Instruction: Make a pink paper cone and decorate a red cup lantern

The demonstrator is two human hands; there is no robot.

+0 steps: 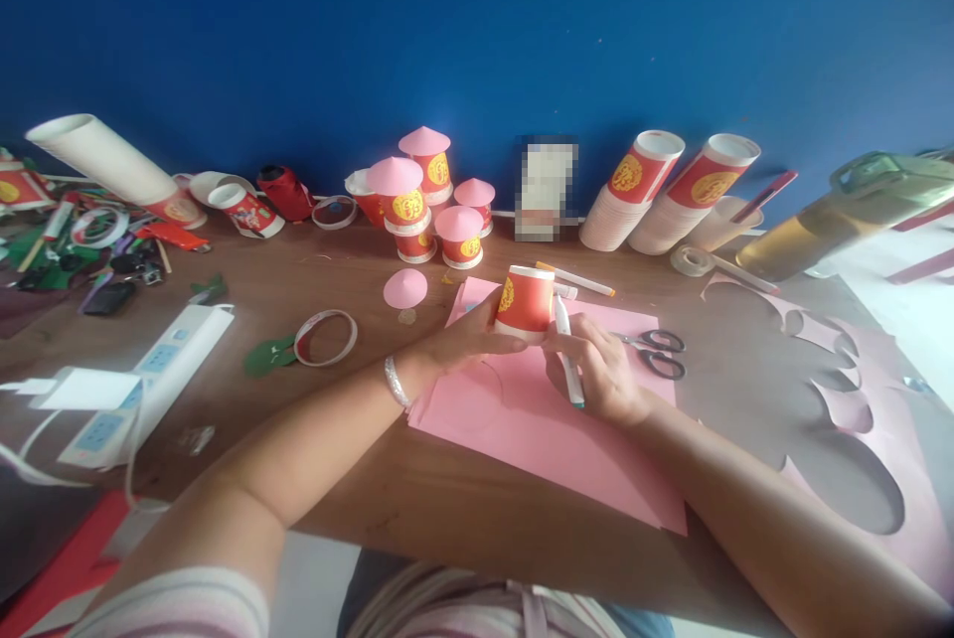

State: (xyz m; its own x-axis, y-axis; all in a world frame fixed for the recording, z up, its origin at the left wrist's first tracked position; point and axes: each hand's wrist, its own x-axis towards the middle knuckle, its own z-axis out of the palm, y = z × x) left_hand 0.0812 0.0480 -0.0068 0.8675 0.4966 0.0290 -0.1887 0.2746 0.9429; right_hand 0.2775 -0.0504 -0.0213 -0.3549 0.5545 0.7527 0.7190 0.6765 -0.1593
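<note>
My left hand [475, 332] grips a red paper cup [531, 304] with a gold emblem, its fingers around the cup's left side and base. A white marker [568, 350] is held in my right hand [596, 370], its upper end close beside the cup's right side. Both hands are over a stack of pink paper [552, 439], where a faint drawn circle shows left of centre. Scissors [660, 352] with dark handles lie at the paper's right edge. An orange-and-white marker [577, 278] lies just behind the cup.
Cups with pink cone tops [423, 156] stand at the back, near a loose pink cone [404, 289]. Two cup stacks [615, 211] lean against the blue wall. Cut pink scraps [850, 409] lie right; a power strip [160, 370] and a tape ring [326, 338] lie left.
</note>
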